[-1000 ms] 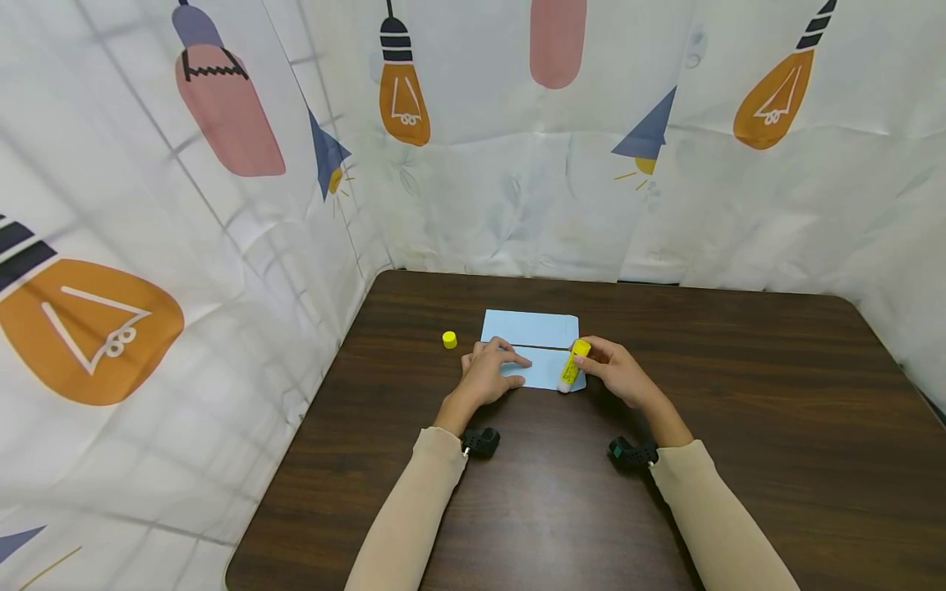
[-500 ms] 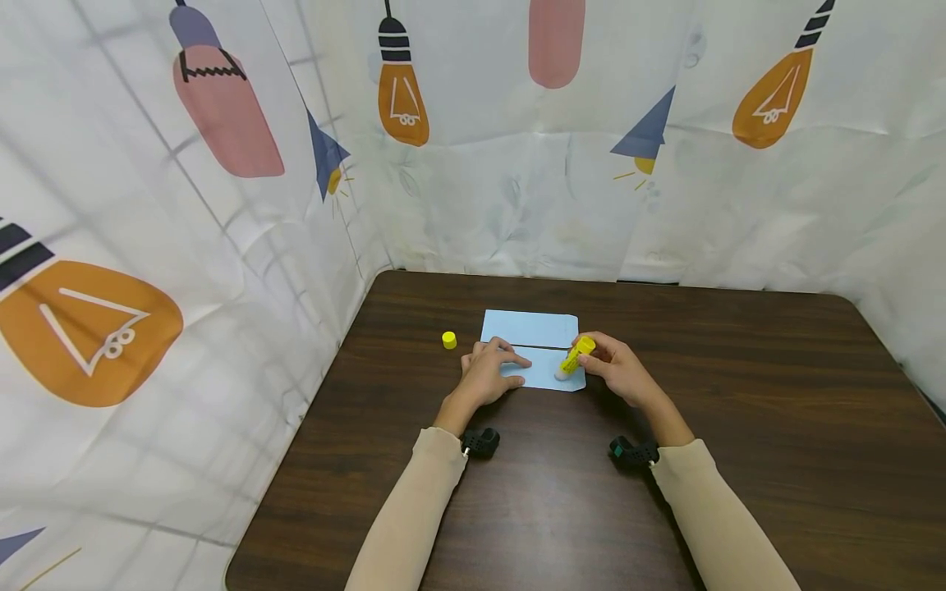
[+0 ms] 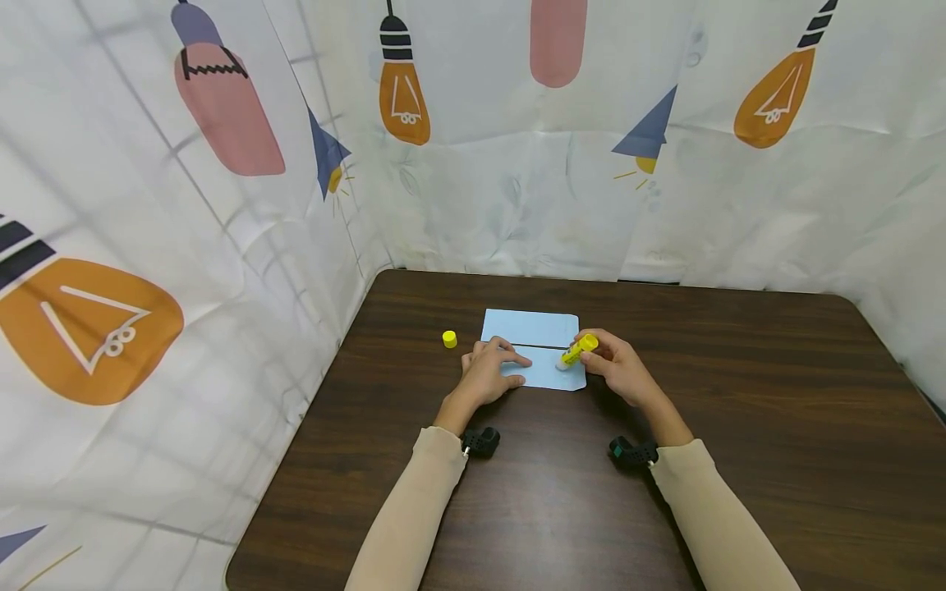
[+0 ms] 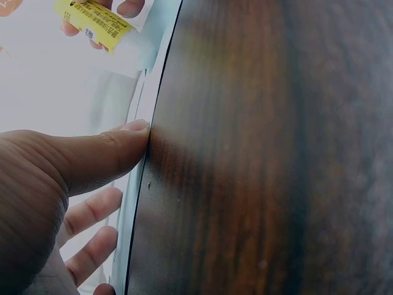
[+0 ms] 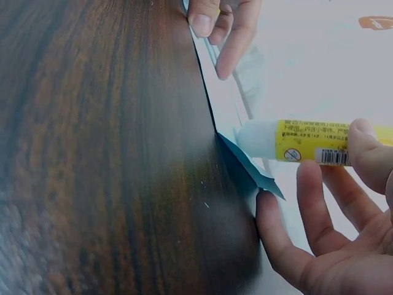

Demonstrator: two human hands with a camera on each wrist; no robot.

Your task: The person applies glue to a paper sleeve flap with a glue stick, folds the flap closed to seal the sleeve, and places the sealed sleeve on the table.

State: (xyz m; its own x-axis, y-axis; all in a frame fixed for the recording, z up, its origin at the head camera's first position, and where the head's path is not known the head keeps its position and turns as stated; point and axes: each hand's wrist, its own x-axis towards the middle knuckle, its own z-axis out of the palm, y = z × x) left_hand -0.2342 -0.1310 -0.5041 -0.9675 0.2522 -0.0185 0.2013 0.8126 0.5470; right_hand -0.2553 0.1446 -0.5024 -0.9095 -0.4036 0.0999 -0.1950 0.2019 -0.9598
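A light-blue sheet of paper [image 3: 547,378] lies on the table, with a dark line across its middle dividing it into a near and a far part. My left hand [image 3: 488,373] rests on the near part, fingers spread and thumb at the near edge. In my right hand [image 3: 617,369] a yellow glue stick [image 3: 580,350] is held between thumb and fingers, tilted, its white end down at the paper's right side. The right wrist view shows that white end [image 5: 256,139] against the paper, where a corner flap [image 5: 245,163] lifts off the table.
A yellow cap [image 3: 449,339] stands on the dark wooden table [image 3: 739,394], left of the paper. Printed white curtains [image 3: 502,205] hang behind the table and along its left side. Each wrist wears a black band.
The glue stick's white end has moved from the paper's near edge up toward the dark line, and the stick leans over more to the right. The left hand stays put.
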